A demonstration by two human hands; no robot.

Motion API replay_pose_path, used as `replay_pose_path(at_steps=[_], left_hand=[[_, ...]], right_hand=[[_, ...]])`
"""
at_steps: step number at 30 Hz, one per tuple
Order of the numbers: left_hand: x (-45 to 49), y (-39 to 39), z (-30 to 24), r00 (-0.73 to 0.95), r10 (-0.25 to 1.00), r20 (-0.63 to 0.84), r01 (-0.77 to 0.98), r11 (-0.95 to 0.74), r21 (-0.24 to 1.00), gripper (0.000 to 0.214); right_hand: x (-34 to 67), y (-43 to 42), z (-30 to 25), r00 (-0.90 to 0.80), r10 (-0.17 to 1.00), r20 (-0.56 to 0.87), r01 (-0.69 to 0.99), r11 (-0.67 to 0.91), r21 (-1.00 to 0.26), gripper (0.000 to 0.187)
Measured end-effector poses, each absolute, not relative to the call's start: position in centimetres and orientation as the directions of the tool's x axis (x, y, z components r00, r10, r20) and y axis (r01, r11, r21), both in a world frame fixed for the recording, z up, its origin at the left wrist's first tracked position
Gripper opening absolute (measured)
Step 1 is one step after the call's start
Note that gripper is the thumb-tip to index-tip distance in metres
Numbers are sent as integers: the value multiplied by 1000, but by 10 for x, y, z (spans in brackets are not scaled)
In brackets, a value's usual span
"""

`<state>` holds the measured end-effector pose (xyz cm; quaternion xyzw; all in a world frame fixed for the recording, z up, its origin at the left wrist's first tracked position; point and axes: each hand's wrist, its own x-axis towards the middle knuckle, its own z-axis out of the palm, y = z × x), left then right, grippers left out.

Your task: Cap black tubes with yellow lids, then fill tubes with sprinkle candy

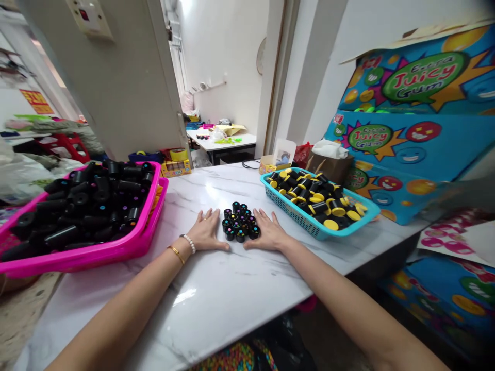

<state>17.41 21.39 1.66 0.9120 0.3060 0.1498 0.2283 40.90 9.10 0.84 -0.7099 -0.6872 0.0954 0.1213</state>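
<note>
A tight cluster of small black canisters [240, 222] stands upright on the white marbled table [216, 288], with bits of coloured stuff showing in their tops. My left hand [207, 231] lies along the cluster's left side, fingers stretched forward and thumb pointing inward. On the opposite side, my right hand [267, 232] rests with its fingers spread, close against the canisters. Neither hand grips anything. A pearl bracelet [189, 242] and a gold bangle [176, 253] are on my left wrist.
At left, a pink basket [154, 198] holds many loose black canisters. A turquoise basket [309, 226] at right holds black canisters with yellow lids. Blue gum cartons [417, 154] are stacked beyond it. A small yellow box [176, 167] stands at the back; the table's front edge runs below.
</note>
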Motion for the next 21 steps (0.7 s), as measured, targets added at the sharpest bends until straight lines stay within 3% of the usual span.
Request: replay_pose_path(at_steps=[2,4,13,21], left_hand=[[180,211,14,791,606,87,551,-766,332,133],[191,210,13,775,628,66,596,-762,253,130],[212,218,19,731,677,81,628,-715,305,123],[215,228,16,693,713,103,652,-682,330,125]], right_hand=[[409,94,9,30,999,29,953,-20,-301,135],[409,97,11,14,1000,27,955,-5,-298,134],[416,116,10,-33,999,41,956,44,-292,124],[428,140,12,-51,998,30,953,58,-296,126]])
